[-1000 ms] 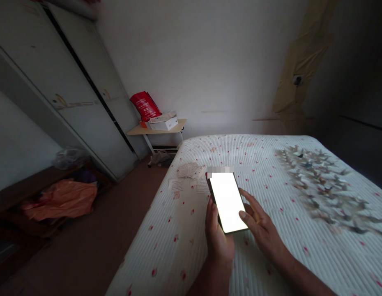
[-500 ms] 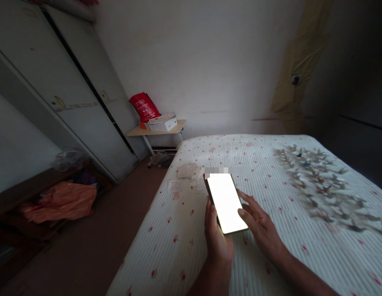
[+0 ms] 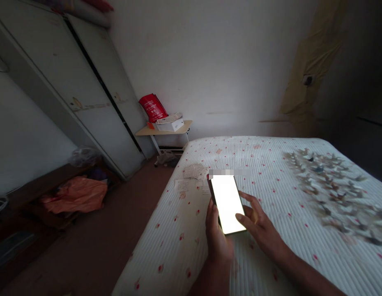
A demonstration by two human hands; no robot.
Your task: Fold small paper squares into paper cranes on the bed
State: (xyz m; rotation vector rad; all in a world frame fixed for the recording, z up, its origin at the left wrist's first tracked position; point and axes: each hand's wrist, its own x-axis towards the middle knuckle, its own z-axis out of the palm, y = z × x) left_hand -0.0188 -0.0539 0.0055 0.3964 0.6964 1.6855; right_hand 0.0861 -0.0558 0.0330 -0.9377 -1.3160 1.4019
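A smartphone [image 3: 228, 204] with a glaring white screen is held tilted above the bed, and nothing on its screen can be read. My left hand [image 3: 218, 236] wraps around its lower left side, with the palm beneath. On the right edge, the fingers of my right hand [image 3: 260, 222] grip the phone, while the thumb lies over the lower right of the screen. Behind the phone, sheets of printed paper [image 3: 194, 171] lie on the bed, partly hidden by it.
The bed [image 3: 166, 255] has a white ribbed cover with red dots. Many small folded paper shapes, like cranes [image 3: 329, 181], are spread on its right. A small table [image 3: 144, 130] by the wall bears a red bag [image 3: 153, 107] and a white box [image 3: 175, 124]. A wardrobe [image 3: 95, 111] stands left.
My view has turned slightly left, so the room shifts right in the picture. My right thumb has moved a little left and down over the screen. Both hands still hold the phone.
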